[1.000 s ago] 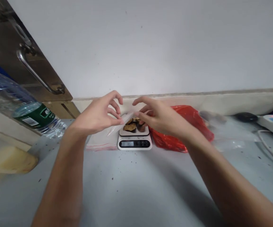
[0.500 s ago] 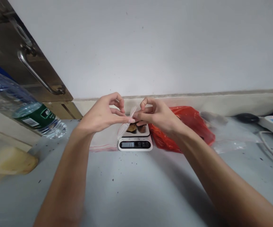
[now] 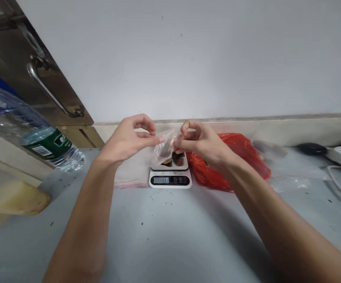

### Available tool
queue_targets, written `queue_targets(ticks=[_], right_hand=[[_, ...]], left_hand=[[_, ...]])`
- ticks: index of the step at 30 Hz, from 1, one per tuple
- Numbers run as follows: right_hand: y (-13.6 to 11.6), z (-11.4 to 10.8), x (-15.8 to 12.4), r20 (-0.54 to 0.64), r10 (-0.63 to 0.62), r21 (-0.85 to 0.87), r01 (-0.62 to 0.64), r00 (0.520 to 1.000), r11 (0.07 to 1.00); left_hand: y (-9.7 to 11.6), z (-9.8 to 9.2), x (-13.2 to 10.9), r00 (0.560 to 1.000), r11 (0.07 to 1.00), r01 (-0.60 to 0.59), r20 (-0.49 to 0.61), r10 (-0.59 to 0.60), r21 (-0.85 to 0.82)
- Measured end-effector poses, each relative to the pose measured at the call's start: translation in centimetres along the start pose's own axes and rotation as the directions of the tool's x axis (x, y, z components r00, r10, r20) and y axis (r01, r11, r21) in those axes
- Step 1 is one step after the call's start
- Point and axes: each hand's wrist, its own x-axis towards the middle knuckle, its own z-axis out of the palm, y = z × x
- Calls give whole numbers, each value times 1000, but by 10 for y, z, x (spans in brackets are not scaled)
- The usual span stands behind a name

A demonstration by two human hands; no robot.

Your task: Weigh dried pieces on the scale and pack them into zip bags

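above the scale [image 3: 170, 180], the left hand [image 3: 126, 142] and right hand [image 3: 205, 144], thumbs closed toward fingers, pinch a clear bag [image 3: 162, 152]. dark slices [image 3: 178, 159] lie on the scale; none can be made out inside the bag.

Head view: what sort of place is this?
Perhaps a workroom or kitchen corner; the view does not settle which. A digital scale stands on a grey worktop against a wall, with a metal panel at the left.
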Motion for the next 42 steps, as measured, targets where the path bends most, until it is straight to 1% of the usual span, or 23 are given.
queue_targets(ticks=[2, 3, 5, 6, 7, 10, 12, 14, 17, 19, 21, 22, 24, 25, 26, 27, 29, 30, 32, 34, 37, 40, 42], right_hand=[[-1, 0, 1, -30, -102, -222, 93, 994, 971], [-2, 1, 0, -32, -151, -356, 130, 988, 925], [-4, 6, 0, -27, -193, -552, 146, 981, 821], [-5, 8, -1, -30, -186, -592, 132, 982, 795], [-6, 11, -2, -36, -170, -596, 115, 985, 795], [-8, 14, -3, -78, -123, -514, 66, 989, 855], [-8, 12, -4, -100, -104, -449, 49, 990, 892], [-10, 9, -4, -94, -95, -397, 50, 991, 917], [-12, 6, -5, -18, -88, -349, 77, 996, 934], [-12, 5, -4, 42, -86, -336, 95, 995, 937], [-10, 4, -4, 76, -81, -310, 101, 994, 945], [-8, 4, -3, 68, -79, -290, 96, 995, 952], [-3, 3, -2, -9, -80, -293, 74, 997, 953], [1, 3, -1, -55, -81, -342, 58, 995, 938], [4, 2, 1, -88, -83, -428, 37, 993, 903], [7, 2, 2, -95, -78, -539, 15, 992, 842], [14, 3, 4, -25, -26, -739, -1, 999, 674], [17, 3, 5, 28, 18, -799, 11, 999, 601], [21, 4, 6, 107, 97, -852, 41, 990, 522], [23, 5, 7, 133, 130, -858, 48, 983, 511], [22, 2, 7, 123, 133, -850, 35, 984, 526], [19, -2, 7, 99, 154, -844, 1, 983, 537], [17, -4, 6, 66, 161, -818, -39, 985, 574]], left_hand=[[2, 0, -1, 992, 998, -16, -125, 23, 57], [4, 1, -3, 983, 996, -28, -178, 44, 90], [9, 6, -6, 969, 988, -68, -224, 99, 142], [12, 9, -7, 967, 983, -97, -218, 130, 157], [15, 11, -9, 967, 977, -134, -196, 165, 163], [21, 17, -12, 950, 954, -263, -133, 282, 144], [20, 16, -12, 939, 939, -310, -103, 327, 150], [16, 12, -11, 944, 924, -324, 6, 330, 203], [6, 6, -9, 928, 895, -342, 254, 274, 285], [0, 4, -7, 916, 888, -336, 328, 231, 313], [-4, 2, -5, 921, 882, -322, 331, 207, 343], [-5, 0, -5, 927, 878, -314, 319, 200, 361], [-6, -6, -4, 943, 868, -280, 288, 169, 409], [-7, -10, -4, 952, 864, -251, 271, 140, 436], [-9, -13, -4, 960, 859, -218, 261, 103, 463], [-11, -16, -4, 964, 853, -184, 258, 60, 488], [-18, -21, -2, 960, 841, -123, 280, -34, 527], [-23, -22, -1, 952, 835, -101, 297, -78, 541], [-30, -22, 1, 933, 825, -70, 329, -145, 561], [-36, -21, 3, 915, 816, -56, 357, -189, 575], [-37, -18, 4, 892, 810, -50, 392, -227, 584], [-35, -15, 4, 885, 819, -59, 410, -222, 571], [-33, -14, 4, 883, 826, -75, 422, -205, 558]])
